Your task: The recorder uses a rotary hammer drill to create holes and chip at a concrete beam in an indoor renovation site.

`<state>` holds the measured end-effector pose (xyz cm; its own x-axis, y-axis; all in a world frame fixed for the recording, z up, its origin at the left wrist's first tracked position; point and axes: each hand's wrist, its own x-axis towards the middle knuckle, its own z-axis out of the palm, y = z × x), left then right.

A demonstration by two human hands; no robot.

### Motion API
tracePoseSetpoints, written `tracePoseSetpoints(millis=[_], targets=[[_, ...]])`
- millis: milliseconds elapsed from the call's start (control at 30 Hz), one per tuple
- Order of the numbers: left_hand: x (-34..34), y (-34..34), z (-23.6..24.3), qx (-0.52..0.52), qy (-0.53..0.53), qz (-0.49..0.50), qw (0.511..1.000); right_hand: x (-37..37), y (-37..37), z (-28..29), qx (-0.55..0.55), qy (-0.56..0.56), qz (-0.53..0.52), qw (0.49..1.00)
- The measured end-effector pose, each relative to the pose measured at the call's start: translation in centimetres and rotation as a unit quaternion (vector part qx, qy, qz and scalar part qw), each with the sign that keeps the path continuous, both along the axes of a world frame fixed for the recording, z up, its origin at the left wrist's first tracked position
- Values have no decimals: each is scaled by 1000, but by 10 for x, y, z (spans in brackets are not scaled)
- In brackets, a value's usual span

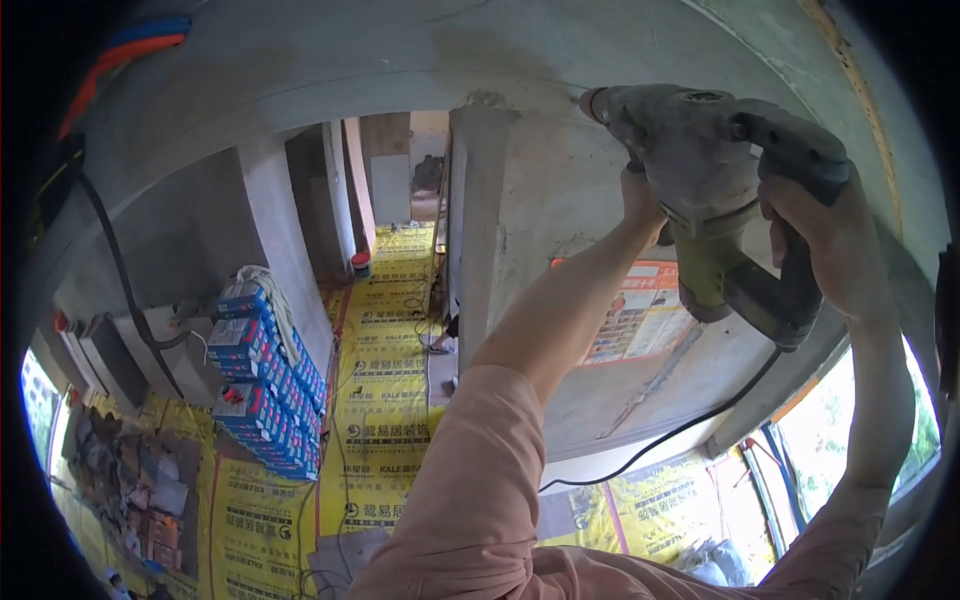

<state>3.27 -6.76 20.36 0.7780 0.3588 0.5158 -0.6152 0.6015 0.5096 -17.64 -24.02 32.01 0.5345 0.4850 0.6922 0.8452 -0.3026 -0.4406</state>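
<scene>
A dusty grey and olive rotary hammer drill (715, 170) is raised overhead, its chuck end at the upper concrete surface (520, 60); whether the bit is inside it I cannot tell. My left hand (645, 205) is closed round its front side handle, mostly behind the tool body. My right hand (830, 235) grips the rear handle. A black cord (690, 430) hangs from the drill's base. Behind it, an orange-bordered poster (620, 330) is on the concrete wall (550, 190).
Stacked blue boxes (260, 390), grey boards (120, 365) and rubble (130, 490) stand or lie below on yellow floor sheeting (380, 340). A bucket (361, 262) is farther back. Someone's foot (440, 345) shows by the pillar. Orange and blue tubes (125, 55) are at upper left.
</scene>
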Motion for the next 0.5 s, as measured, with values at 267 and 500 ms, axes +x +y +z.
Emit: tracePoseSetpoints(millis=[267, 500], targets=[[-35, -32, -8, 9, -46, 12, 999, -34, -35, -12, 27, 20, -20, 999], [-72, -22, -201, 102, -17, 142, 984, -48, -80, -126, -38, 222, 54, 973]])
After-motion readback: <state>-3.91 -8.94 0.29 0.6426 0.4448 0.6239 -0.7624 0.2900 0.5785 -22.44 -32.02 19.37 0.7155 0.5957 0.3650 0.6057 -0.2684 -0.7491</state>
